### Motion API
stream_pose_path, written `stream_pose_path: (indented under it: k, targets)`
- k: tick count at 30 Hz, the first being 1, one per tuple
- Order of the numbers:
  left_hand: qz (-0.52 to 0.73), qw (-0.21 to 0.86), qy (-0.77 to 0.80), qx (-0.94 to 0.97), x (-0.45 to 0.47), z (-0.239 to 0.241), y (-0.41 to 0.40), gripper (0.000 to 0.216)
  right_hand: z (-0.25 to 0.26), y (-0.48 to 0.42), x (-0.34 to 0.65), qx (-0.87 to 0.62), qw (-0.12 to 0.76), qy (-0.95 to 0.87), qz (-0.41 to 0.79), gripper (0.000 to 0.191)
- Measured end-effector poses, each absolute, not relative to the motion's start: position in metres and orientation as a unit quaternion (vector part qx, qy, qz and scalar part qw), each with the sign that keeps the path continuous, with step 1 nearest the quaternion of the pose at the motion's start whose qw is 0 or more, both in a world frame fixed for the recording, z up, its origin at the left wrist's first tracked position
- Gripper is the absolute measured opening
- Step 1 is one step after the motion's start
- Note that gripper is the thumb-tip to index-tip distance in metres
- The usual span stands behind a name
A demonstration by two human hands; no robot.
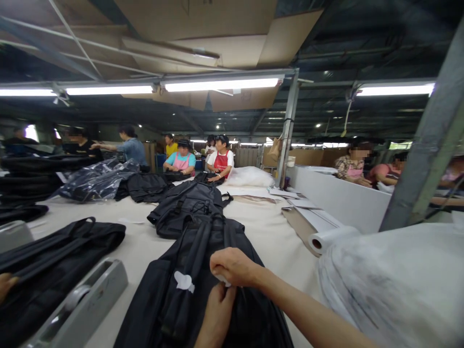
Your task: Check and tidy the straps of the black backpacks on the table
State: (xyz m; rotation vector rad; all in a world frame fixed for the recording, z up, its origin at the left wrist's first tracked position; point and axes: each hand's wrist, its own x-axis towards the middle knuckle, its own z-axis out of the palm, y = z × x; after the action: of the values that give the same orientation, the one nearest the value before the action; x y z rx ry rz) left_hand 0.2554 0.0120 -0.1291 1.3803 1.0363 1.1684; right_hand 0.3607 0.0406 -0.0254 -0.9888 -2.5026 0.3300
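Note:
A black backpack (203,251) lies in front of me on the white-covered table, with its shoulder straps facing up. My right hand (232,267) is closed over the right strap, and a bit of thin white sheet (222,279) shows beneath its fingers. Just below, my left hand (220,302) pinches at the same white piece; its fingertips are partly hidden. Around the left strap sits another white slip (184,282), apart from both hands.
More black backpacks lie ahead (192,195) and at left (61,251), where another person's hand (6,285) touches one. A grey tape dispenser (87,304) stands between. At right are a white roll (331,239), a large plastic-wrapped bundle (398,285) and a metal post (424,125). Several people work beyond.

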Motion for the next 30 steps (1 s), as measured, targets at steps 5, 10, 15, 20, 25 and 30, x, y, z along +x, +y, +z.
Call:
stream_pose_path:
  k: [5, 10, 15, 20, 25, 30]
  targets:
    - [0.499, 0.474, 0.432, 0.583, 0.257, -0.113, 0.002, 0.054, -0.025, 0.042, 0.358, -0.412, 0.233, -0.872, 0.122, 0.012]
    - [0.485, 0.485, 0.432, 0.586, 0.253, -0.117, 0.004, 0.055, -0.018, 0.03, 0.371, -0.504, 0.294, -0.793, 0.177, 0.009]
    - [0.494, 0.505, 0.425, 0.566, 0.255, -0.117, 0.004, 0.053, -0.036, 0.0, 0.4, -0.606, 0.209, -0.671, 0.371, 0.035]
    - [0.47, 0.542, 0.414, 0.56, 0.259, -0.105, -0.002, 0.049, -0.065, -0.016, 0.394, -0.643, 0.286, -0.555, 0.444, 0.037]
    - [0.427, 0.595, 0.466, 0.497, 0.247, -0.099, 0.005, 0.057, -0.071, -0.015, 0.376, -0.607, 0.336, -0.513, 0.506, 0.038]
    - [0.451, 0.534, 0.524, 0.486, 0.243, -0.108, 0.016, 0.054, -0.081, -0.015, 0.37, -0.596, 0.363, -0.479, 0.532, 0.038]
